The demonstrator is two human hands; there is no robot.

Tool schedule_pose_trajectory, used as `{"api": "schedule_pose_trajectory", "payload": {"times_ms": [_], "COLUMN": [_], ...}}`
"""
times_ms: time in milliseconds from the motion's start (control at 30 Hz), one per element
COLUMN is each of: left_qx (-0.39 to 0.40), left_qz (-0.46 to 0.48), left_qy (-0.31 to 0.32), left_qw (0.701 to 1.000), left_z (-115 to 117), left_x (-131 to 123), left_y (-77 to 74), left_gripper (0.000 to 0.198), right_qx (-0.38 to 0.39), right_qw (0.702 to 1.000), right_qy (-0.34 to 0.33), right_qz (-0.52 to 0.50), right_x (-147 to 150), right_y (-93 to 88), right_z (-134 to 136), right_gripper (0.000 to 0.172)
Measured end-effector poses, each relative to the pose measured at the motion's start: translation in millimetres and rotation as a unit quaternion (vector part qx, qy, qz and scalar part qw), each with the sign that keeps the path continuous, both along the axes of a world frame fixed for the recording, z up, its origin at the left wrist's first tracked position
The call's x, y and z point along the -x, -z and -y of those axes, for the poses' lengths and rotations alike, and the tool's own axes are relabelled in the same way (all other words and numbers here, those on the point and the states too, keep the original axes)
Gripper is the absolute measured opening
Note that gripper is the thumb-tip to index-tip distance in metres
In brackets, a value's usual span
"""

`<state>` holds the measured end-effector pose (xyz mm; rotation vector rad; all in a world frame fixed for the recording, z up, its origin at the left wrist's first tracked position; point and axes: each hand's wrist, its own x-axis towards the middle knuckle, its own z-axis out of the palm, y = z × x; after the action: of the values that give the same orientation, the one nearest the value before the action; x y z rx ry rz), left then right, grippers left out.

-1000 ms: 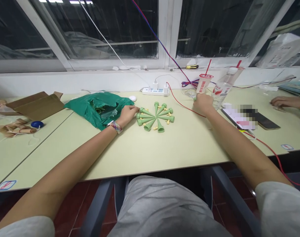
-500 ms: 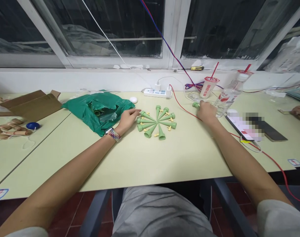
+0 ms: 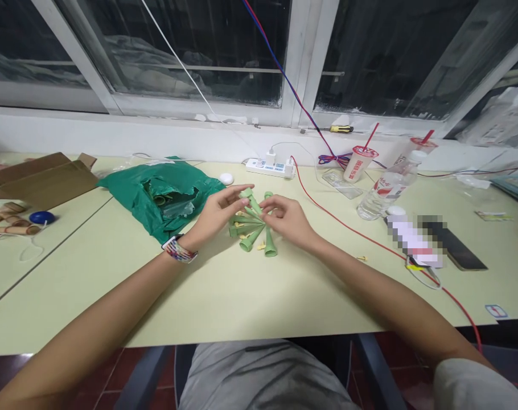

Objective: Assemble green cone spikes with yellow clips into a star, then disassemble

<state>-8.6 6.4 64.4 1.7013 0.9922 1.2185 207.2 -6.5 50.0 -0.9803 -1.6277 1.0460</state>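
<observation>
**A green plastic cone is held between two hands over a fan of others**

The wide end of the green plastic cone is pinched between the thumb and fingers of the left hand, above whose wrist a multicoloured woven band is worn. Its narrow end is gripped at the fingertips of the right hand, the remaining fingers being loosely curled. The cone is held at a tilt, above the pale yellow-green bench.

Under and between the hands, more slim green cones are laid on the bench, with narrow ends gathered to the middle and wide ends turned outward. Small yellow plastic pieces are seen alongside several of them. By this layout, the fan is judged to be largely formed, while the held cone is not set down among the rest. Whether a yellow piece is fitted to it cannot be made out with certainty, as much of it is covered by fingers.

Further green pieces are left inside the torn, crumpled green plastic bag beside the left hand. A single small yellow piece is left apart, near the right forearm. Farther off, a clear plastic bottle with a red-and-white label is stood near a white cup with a red straw
</observation>
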Motion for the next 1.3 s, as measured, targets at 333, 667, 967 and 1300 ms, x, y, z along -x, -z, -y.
{"api": "schedule_pose_trajectory", "payload": {"times_ms": [333, 667, 967, 1300], "left_qx": [0.050, 0.077, 0.128, 0.133], "left_qz": [0.335, 0.287, 0.230, 0.172], "left_qy": [-0.130, -0.174, -0.085, 0.003], "left_qw": [0.932, 0.939, 0.961, 0.976], "left_z": [-14, 12, 0, -6], "left_x": [63, 106, 100, 68], "left_y": [-30.6, -11.2, -9.4, -14.4], "left_gripper": [0.019, 0.035, 0.035, 0.055], "right_qx": [0.015, -0.336, -0.236, -0.069], "right_qw": [0.987, 0.836, 0.915, 0.992], "right_qy": [-0.137, -0.186, -0.204, -0.098], "right_qz": [0.088, 0.392, 0.258, -0.042], "right_x": [98, 196, 180, 92], "right_y": [12.9, 40.0, 55.9, 18.4], "right_z": [29, 41, 41, 56], "right_gripper": [0.029, 0.029, 0.023, 0.004]}}
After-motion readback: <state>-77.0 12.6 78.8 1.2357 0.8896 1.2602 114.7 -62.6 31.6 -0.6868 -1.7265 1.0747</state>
